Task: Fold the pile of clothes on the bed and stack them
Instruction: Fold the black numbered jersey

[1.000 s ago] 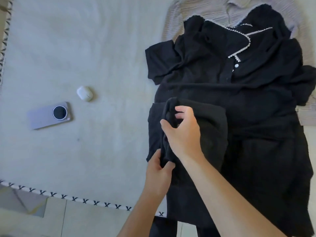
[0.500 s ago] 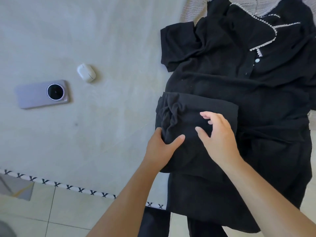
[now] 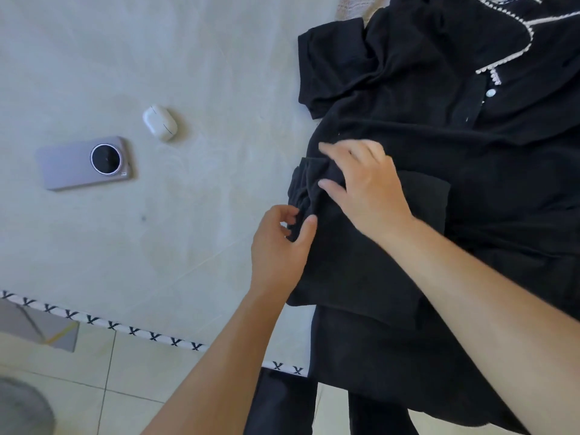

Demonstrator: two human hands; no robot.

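— Pinched between the left hand's (image 3: 279, 246) thumb and curled fingers was the bunched edge of the folded black garment (image 3: 361, 246); just beyond that pinch, the right hand (image 3: 364, 189) was laid on it with fingers spread, nothing clasped.

— Where was it lying?

— On the black shirt (image 3: 439, 89), near the bed (image 3: 188, 58) edge. 1 fold was judged underway; next, the bunched edge needed smoothing flat.

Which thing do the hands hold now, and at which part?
The left hand pinches the bunched left edge of the folded black garment. The right hand rests flat on top, gripping nothing.
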